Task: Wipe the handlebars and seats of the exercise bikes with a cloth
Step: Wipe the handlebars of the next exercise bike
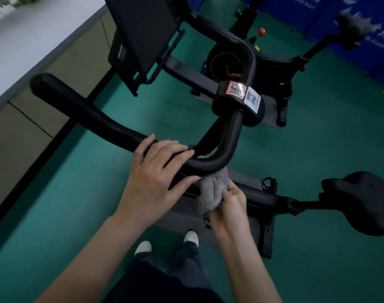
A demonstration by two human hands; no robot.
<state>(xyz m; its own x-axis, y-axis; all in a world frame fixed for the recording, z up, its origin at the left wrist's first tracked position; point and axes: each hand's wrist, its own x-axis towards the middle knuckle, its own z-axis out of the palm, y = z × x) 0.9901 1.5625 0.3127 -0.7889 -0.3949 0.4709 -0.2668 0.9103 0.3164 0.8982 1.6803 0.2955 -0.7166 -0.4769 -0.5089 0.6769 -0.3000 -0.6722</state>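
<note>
Nearest me, the person's white shoes (144,247) stand on the green floor (55,204). The left hand (158,173) has its grip closed round the black handlebar (88,114), fingers over, thumb under. At its 4 o'clock, the right hand (229,207) clutches a grey cloth (210,193) against the underside of the bar's bend. The seat (366,202) sits at 3 o'clock. A second bike (269,68) stands beyond at 1 o'clock.
</note>
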